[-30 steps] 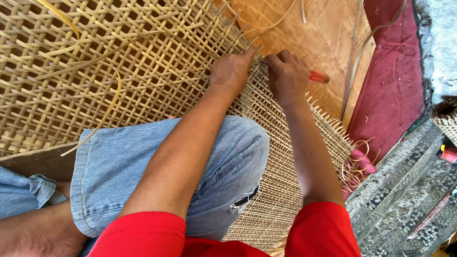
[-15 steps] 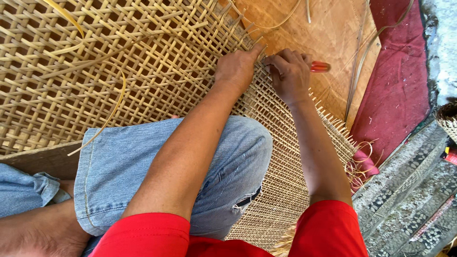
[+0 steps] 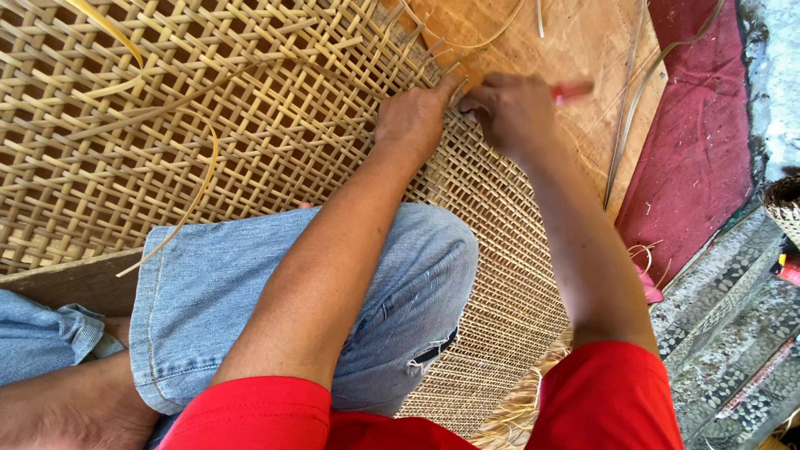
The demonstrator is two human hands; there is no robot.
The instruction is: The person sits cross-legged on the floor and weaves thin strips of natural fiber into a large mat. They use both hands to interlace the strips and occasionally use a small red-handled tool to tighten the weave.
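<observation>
My left hand presses curled fingers on the cane mat, pinching a strand. My right hand is fisted around a red-handled tool at the mat's edge.

The bent knee in jeans blocks the lower centre. Bare wooden board at the upper right, beyond the right hand, is open.

Woven cane mat: pale yellow strips in open lattice, lying flat across board, tighter weave along right part toward knee. Loose strand ends stick out at top edge. Red-handled tool: blurred, just above mat edge.
</observation>
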